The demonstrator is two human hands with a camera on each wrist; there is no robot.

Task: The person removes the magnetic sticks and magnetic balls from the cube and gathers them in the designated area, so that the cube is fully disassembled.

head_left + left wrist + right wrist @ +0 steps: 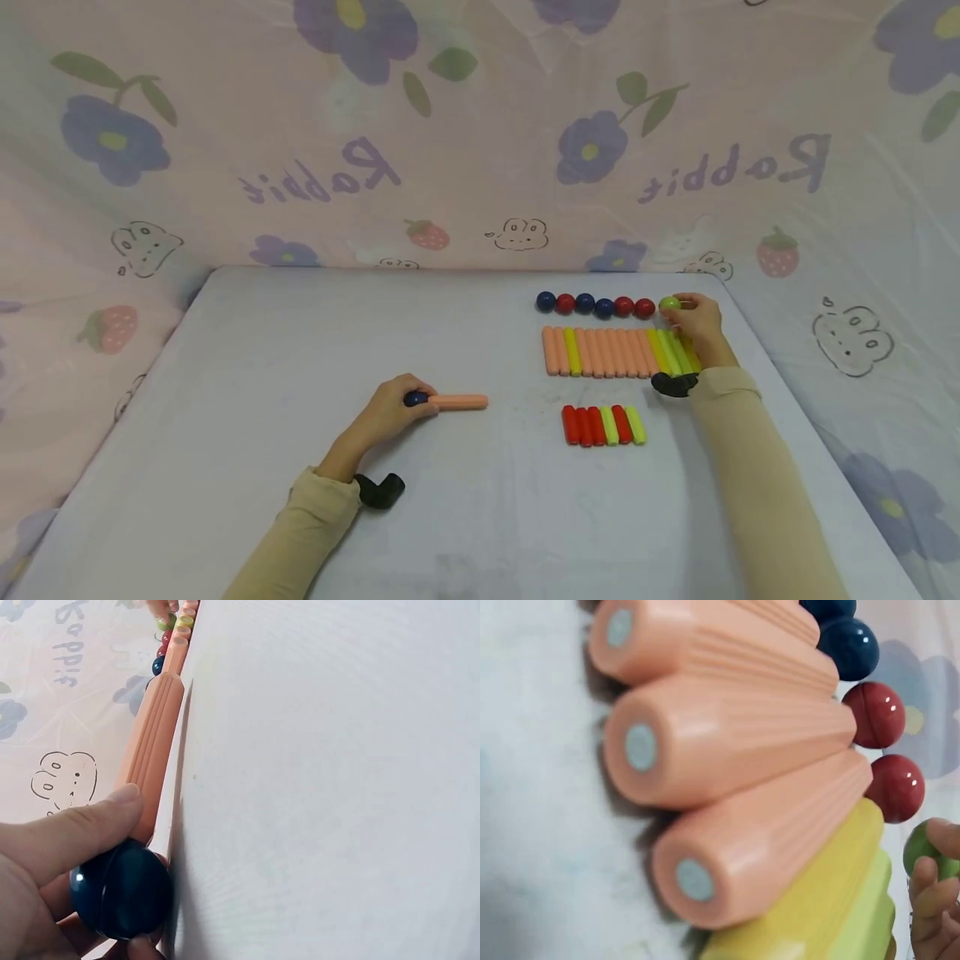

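My left hand [386, 411] holds a dark blue ball [124, 892] and the near end of a peach ribbed rod [463, 402]. Ball and rod meet end to end, the thumb lying along the rod, and the rod points right, low over the table. At the back right, my right hand [699, 320] pinches a green ball [667, 302] between thumb and fingers. That ball is at the right end of a row of dark blue and red balls [624, 307]. Under the right wrist runs a long row of peach, yellow and green rods [600, 352].
A shorter row of red and light green rods [596, 426] lies nearer the front. Grey discs show in the peach rod ends [640, 747]. The white table [285, 333] meets a patterned cloth [480, 125] at its back and sides. Each wrist carries a black camera mount [381, 492].
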